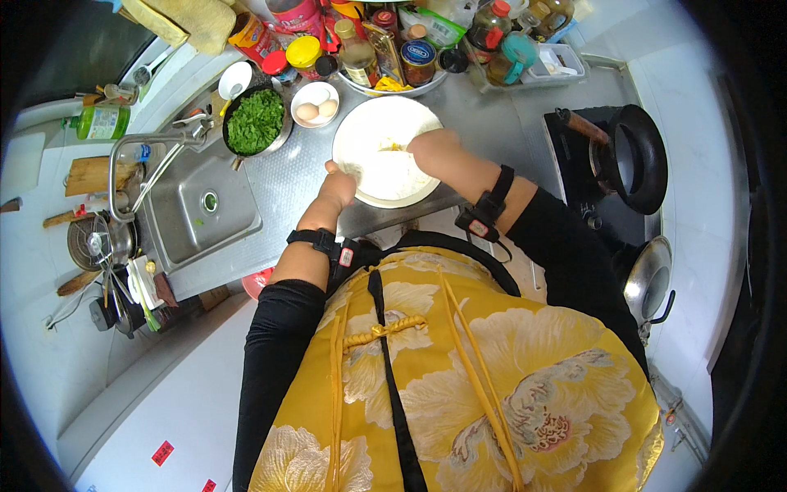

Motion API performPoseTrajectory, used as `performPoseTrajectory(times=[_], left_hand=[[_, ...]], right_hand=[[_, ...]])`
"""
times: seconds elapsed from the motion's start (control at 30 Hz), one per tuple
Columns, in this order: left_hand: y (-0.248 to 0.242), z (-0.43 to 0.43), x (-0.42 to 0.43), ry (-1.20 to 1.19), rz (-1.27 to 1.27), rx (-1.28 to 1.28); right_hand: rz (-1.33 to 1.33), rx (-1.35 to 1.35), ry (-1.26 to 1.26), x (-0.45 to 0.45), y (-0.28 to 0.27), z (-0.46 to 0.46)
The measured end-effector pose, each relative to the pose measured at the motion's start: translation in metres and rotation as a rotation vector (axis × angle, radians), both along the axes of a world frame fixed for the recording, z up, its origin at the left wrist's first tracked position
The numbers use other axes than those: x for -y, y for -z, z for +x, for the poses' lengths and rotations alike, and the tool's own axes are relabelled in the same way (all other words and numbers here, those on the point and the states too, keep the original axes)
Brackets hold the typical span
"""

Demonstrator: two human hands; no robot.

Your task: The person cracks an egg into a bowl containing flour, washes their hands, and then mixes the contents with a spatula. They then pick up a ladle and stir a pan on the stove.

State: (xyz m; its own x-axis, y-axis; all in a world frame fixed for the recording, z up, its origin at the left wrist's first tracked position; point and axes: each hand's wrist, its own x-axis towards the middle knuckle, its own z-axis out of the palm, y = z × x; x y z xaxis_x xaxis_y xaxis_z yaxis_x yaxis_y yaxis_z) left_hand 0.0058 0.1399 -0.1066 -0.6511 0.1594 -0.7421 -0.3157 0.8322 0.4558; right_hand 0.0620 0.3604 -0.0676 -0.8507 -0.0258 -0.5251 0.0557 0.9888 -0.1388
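Observation:
A large white mixing bowl (pixel 382 200) stands near the counter's front edge. It holds white flour (pixel 390 175) with a small yellow patch, like egg, near the middle. My left hand (pixel 338 186) grips the bowl's left rim, thumb on top. Over the bowl's right side, my right hand (pixel 434 152) is curled with its fingertips above the flour by the yellow patch. Whether it holds a thin utensil is hidden by the hand. Just behind the bowl to the left, a small white bowl (pixel 315 124) contains brown eggs (pixel 307 111).
A pan of chopped greens (pixel 255 122) stands beside the steel sink (pixel 206 237) on the left. Seasoning jars and bottles (pixel 356 54) crowd the back. To the right, a dark frying pan (pixel 655 163) rests on the black cooktop (pixel 575 166), near a metal wok (pixel 652 277).

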Motion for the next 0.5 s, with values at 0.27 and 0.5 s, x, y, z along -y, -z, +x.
performPoseTrajectory(times=[0.27,0.5], left_hand=[[-0.007,0.002,-0.001,-0.014,-0.005,0.013],[-0.012,0.003,-0.003,-0.024,0.023,-0.004]], right_hand=[[-0.038,0.006,0.100,-0.025,-0.063,0.018],[-0.012,0.172,0.147,-0.016,-0.027,0.011]])
